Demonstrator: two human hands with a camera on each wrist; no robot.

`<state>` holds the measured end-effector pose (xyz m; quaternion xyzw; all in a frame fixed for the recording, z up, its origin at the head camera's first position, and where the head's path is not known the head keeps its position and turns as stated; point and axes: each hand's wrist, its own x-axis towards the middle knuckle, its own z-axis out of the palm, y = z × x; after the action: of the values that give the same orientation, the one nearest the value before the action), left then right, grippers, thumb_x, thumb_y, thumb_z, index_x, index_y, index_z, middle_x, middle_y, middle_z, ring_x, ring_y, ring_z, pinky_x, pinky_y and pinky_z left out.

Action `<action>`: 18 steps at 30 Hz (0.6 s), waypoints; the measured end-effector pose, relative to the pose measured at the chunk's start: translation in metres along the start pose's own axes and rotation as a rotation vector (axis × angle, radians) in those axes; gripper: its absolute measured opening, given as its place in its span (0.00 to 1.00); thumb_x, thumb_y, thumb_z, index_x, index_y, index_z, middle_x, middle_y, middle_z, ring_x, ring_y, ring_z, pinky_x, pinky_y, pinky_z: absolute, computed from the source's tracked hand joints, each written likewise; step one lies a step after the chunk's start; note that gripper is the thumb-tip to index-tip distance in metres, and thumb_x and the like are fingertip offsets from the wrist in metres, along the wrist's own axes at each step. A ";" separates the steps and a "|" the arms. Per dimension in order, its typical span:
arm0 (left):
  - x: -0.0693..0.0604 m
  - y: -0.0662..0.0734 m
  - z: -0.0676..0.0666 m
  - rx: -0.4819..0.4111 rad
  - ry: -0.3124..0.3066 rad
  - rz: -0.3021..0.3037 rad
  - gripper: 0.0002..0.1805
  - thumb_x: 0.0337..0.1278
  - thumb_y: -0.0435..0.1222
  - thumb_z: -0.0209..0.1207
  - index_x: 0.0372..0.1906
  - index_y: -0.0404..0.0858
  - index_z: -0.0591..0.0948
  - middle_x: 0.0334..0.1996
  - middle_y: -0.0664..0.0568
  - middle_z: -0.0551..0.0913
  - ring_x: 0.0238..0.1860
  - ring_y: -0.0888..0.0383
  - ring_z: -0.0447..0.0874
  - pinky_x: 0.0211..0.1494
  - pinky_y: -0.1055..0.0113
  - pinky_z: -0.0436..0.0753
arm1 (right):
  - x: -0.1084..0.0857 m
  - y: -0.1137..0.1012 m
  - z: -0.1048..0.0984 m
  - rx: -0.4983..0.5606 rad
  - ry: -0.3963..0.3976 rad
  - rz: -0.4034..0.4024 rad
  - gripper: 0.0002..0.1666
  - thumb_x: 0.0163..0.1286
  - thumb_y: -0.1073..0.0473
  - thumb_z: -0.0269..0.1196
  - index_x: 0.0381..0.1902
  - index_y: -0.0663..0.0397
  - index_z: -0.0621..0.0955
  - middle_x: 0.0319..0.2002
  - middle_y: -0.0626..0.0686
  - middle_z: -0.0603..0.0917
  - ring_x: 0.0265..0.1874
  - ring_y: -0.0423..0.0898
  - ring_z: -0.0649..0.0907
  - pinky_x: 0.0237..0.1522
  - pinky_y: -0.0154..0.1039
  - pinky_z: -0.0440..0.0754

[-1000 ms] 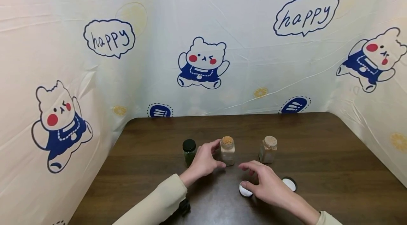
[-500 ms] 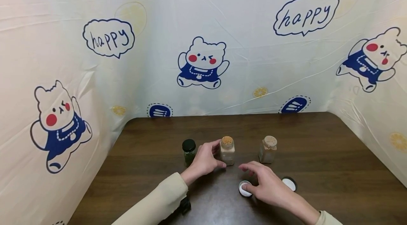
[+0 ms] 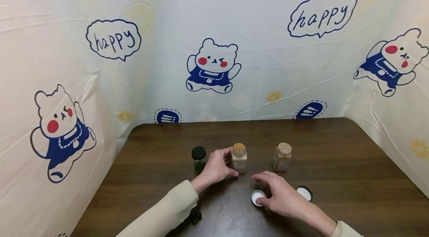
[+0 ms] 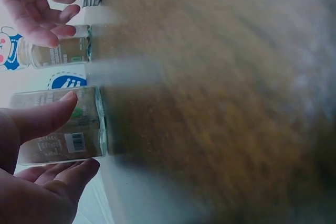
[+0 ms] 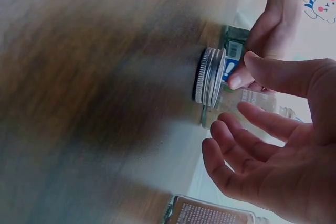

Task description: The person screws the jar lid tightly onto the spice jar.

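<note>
My left hand (image 3: 216,166) holds a square glass spice jar (image 3: 239,164) upright on the table. Its thumb lies across the front of the jar, and the other fingers are along another side in the left wrist view. The jar has an orange-dusted shaker top and no lid on. To the right, my right hand (image 3: 281,194) hovers with loosely bent fingers apart and nothing gripped. Its thumb is over the edge of a round lid (image 3: 257,197), white inside up; the right wrist view shows the lid's ribbed metallic rim (image 5: 210,77) below the thumb.
A black-capped jar (image 3: 199,157) with green contents stands just left of my left hand. Another uncapped spice jar (image 3: 281,160) stands beyond my right hand. A second upturned lid (image 3: 304,193) lies right of that hand. A small black object (image 3: 195,214) is beside the left sleeve.
My right thumb has drawn back slightly from over the middle of the lid to its near edge. The left hand and the jars stay in place.
</note>
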<state>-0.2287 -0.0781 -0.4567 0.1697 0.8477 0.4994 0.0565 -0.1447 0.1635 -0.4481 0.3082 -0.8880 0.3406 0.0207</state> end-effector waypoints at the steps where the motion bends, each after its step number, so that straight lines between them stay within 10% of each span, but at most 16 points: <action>1: 0.000 0.000 0.000 -0.005 -0.002 -0.002 0.49 0.39 0.20 0.81 0.73 0.28 0.73 0.64 0.37 0.82 0.64 0.45 0.82 0.64 0.56 0.82 | 0.000 0.000 0.000 0.000 -0.007 -0.001 0.31 0.58 0.63 0.80 0.59 0.61 0.83 0.53 0.52 0.85 0.43 0.48 0.83 0.45 0.43 0.84; 18: 0.002 -0.003 0.002 -0.014 -0.003 -0.004 0.49 0.39 0.19 0.80 0.73 0.29 0.73 0.64 0.37 0.82 0.64 0.44 0.82 0.64 0.56 0.82 | 0.001 0.002 0.001 -0.015 -0.077 0.010 0.33 0.54 0.64 0.81 0.59 0.60 0.83 0.51 0.49 0.83 0.41 0.44 0.80 0.44 0.41 0.81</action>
<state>-0.2309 -0.0770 -0.4595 0.1686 0.8445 0.5048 0.0600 -0.1462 0.1633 -0.4497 0.3163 -0.8923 0.3218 -0.0128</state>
